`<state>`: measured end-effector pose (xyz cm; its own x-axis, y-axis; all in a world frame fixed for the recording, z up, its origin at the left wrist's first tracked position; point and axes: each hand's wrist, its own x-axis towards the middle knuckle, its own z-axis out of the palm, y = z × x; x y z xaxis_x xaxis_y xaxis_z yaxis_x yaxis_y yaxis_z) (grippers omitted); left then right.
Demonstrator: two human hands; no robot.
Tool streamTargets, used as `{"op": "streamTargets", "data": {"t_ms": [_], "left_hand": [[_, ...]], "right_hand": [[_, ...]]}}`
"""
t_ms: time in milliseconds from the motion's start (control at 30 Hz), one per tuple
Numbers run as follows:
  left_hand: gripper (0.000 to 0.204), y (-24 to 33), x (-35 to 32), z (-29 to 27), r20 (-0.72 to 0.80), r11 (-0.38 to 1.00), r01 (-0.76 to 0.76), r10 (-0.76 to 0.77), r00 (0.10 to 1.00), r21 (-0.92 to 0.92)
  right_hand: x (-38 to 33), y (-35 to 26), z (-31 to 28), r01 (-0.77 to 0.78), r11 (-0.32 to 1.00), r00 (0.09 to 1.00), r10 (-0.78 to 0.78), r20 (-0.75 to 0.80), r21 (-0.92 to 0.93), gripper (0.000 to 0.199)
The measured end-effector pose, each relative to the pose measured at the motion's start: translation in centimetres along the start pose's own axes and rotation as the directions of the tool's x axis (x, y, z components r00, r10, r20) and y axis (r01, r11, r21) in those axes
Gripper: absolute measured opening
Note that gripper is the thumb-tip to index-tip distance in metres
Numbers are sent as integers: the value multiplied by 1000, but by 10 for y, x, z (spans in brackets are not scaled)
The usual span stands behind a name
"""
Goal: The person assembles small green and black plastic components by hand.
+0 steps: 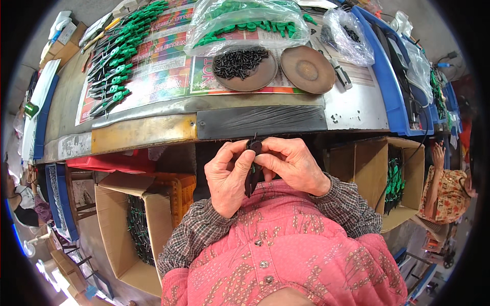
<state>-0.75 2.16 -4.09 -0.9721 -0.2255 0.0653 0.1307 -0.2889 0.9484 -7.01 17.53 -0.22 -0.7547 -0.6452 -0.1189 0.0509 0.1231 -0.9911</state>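
Observation:
In front of my chest, just off the table's near edge, a small black part (pixel 253 178) is held between both hands. It has a round disc-like top, a thin pin sticking up and a tapering dark lower end. My left hand (pixel 227 178) pinches its top between thumb and fingers. From the other side my right hand (pixel 293 162) has its thumb and fingertips closed on the same part. Beyond the hands, a brown round dish (pixel 265 76) holds a heap of small black pins (pixel 240 62). Beside it lies a second brown dish (pixel 308 70).
Green-and-black pieces (pixel 117 66) lie in a long row at left. A clear plastic bag (pixel 255 38) holds green parts at the back. A blue bin (pixel 383 66) stands at right. Cardboard boxes (pixel 115 219) (pixel 367 158) flank me below the table. Other people are at both sides.

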Motion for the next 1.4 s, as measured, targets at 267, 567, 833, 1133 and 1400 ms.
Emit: {"op": "streamTargets", "data": {"t_ms": [267, 567, 833, 1133, 1400], "left_hand": [[16, 5, 0, 1, 7, 993, 93, -93, 996, -77], [13, 10, -1, 2, 18, 995, 90, -89, 996, -42], [13, 11, 0, 1, 137, 997, 70, -75, 988, 42], [12, 18, 4, 3, 140, 981, 9, -36, 989, 192], [14, 24, 0, 5, 152, 984, 106, -128, 980, 141]], "right_hand": [[0, 1, 7, -15, 998, 996, 20, -82, 62, 12], [1, -2, -3, 115, 993, 985, -117, -129, -25, 10], [15, -9, -19, 160, 973, 986, -164, 13, 168, 11], [10, -19, -19, 73, 984, 995, -83, 52, 163, 10], [5, -29, -15, 106, 987, 993, -111, -34, -121, 10]]}}
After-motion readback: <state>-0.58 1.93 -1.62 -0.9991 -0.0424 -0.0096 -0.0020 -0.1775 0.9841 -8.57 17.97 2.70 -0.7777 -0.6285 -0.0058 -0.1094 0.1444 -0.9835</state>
